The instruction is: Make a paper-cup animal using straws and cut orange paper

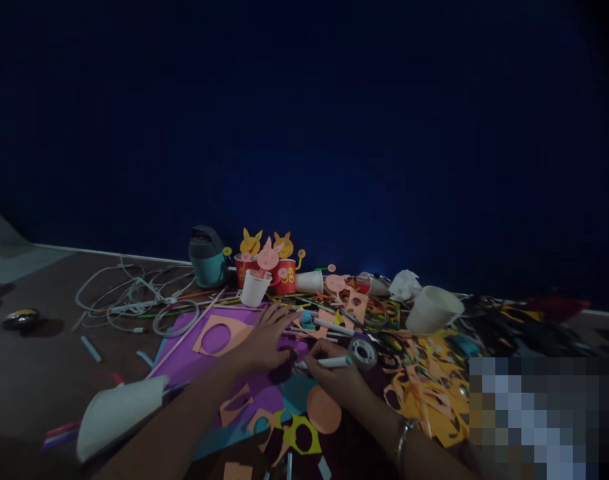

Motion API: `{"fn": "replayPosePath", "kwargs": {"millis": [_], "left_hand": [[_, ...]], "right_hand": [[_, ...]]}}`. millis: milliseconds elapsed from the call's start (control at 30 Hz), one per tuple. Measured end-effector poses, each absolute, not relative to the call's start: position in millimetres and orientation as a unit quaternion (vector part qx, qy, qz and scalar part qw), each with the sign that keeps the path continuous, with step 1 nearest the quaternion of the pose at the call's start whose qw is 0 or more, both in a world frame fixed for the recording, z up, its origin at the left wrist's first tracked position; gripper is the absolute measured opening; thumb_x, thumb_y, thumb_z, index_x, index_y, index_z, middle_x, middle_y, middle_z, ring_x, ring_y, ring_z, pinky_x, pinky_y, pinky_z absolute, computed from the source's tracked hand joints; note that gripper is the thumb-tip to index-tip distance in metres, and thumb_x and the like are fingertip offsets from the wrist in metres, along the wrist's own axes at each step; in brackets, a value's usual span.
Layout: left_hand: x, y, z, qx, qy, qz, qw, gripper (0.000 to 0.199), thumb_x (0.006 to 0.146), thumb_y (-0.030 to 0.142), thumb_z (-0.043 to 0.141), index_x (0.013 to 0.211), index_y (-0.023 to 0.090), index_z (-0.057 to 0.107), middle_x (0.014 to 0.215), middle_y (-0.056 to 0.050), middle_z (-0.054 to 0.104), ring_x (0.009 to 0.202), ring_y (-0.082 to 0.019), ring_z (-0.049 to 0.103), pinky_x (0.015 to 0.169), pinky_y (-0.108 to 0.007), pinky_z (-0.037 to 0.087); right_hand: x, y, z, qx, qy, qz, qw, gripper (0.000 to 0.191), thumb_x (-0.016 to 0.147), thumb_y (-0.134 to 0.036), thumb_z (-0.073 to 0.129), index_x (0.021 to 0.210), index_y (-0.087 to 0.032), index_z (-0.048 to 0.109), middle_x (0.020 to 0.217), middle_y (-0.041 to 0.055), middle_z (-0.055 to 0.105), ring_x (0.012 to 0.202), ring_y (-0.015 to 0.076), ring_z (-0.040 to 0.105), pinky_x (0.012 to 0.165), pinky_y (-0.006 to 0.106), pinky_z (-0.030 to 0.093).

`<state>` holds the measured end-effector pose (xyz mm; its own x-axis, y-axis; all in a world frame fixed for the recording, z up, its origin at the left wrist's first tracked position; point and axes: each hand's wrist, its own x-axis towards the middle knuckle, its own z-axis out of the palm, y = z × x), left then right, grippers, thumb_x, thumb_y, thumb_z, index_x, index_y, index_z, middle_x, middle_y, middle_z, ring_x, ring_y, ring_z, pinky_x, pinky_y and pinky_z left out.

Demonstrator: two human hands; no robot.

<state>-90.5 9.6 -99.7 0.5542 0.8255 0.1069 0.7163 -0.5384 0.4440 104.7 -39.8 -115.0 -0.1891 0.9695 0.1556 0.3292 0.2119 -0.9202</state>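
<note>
My left hand [267, 340] lies spread, palm down, on a purple paper sheet [184, 340], its fingertips near some orange paper cutouts [347, 307]. My right hand [331, 377] grips a white marker [329, 363] with a teal tip, held low over the paper scraps. Just beyond that hand sits a roll of clear tape [363, 352]. Another white marker [331, 327] lies above it, next to a pair of scissors [369, 331]. A metal bangle [403, 443] circles my right wrist.
Paper cups with rabbit-shaped cutouts [267, 263] and a teal-grey device [207, 257] stand at the back, by a dark blue wall. White cables [134, 300] lie left, a white cup [433, 309] right, orange offcuts [429, 393] lower right.
</note>
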Motion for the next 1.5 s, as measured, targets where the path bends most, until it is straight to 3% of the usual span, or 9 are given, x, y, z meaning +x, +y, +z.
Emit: {"fn": "replayPosePath", "kwargs": {"millis": [800, 1500], "left_hand": [[-90.2, 9.6, -100.7, 0.866, 0.44, 0.163, 0.175, 0.084, 0.065, 0.019, 0.063, 0.143, 0.027, 0.031, 0.151, -0.007, 0.029, 0.139, -0.035, 0.015, 0.112, -0.056, 0.014], [-89.8, 9.6, -101.8, 0.867, 0.437, 0.171, 0.168, 0.081, 0.068, 0.023, 0.064, 0.143, 0.025, 0.032, 0.148, -0.01, 0.033, 0.138, -0.035, 0.017, 0.111, -0.057, 0.016]], "right_hand": [[104.7, -37.6, -116.7, -0.508, -0.675, 0.36, 0.396, 0.017, 0.07, -0.016, 0.054, 0.057, -0.02, 0.045, 0.052, -0.0049, 0.045, 0.052, 0.0114, 0.042, 0.049, 0.022, 0.031], [105.9, -36.0, -121.3, -0.49, -0.592, 0.48, 0.424, 0.014, 0.068, -0.023, 0.053, 0.055, -0.021, 0.048, 0.046, -0.0038, 0.053, 0.044, 0.0118, 0.047, 0.044, 0.022, 0.035]]}}
